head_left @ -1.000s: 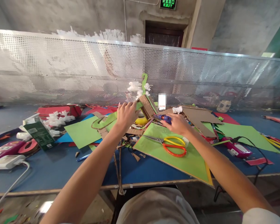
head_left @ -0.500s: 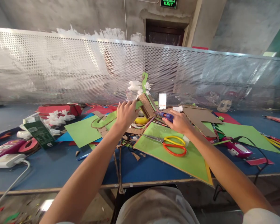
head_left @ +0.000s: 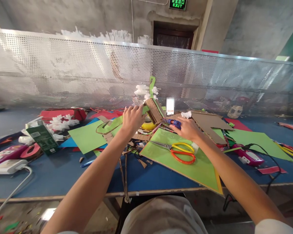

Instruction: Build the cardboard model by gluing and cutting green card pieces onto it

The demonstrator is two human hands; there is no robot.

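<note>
A small cardboard model (head_left: 154, 110) stands in the middle of the blue table (head_left: 51, 175), with a green paper stem and white tissue tufts (head_left: 146, 89) on top. My left hand (head_left: 132, 120) grips the model's left side, fingers closed on the cardboard and a green strip. My right hand (head_left: 187, 129) is closed round a blue glue gun (head_left: 172, 122), whose nozzle points left at the model's base. A yellow piece (head_left: 148, 125) lies under the model.
Scissors with yellow and orange handles (head_left: 179, 152) lie on a green sheet (head_left: 185, 162) near my right wrist. Paper sheets, cardboard scraps, a green carton (head_left: 42, 138), a pink glue gun (head_left: 247, 157) and a white power strip (head_left: 7, 166) are scattered about. A perforated metal screen (head_left: 63, 74) backs the table.
My right hand has shifted the glue gun slightly, its nozzle staying near the model's base. My left hand keeps its hold on the model.
</note>
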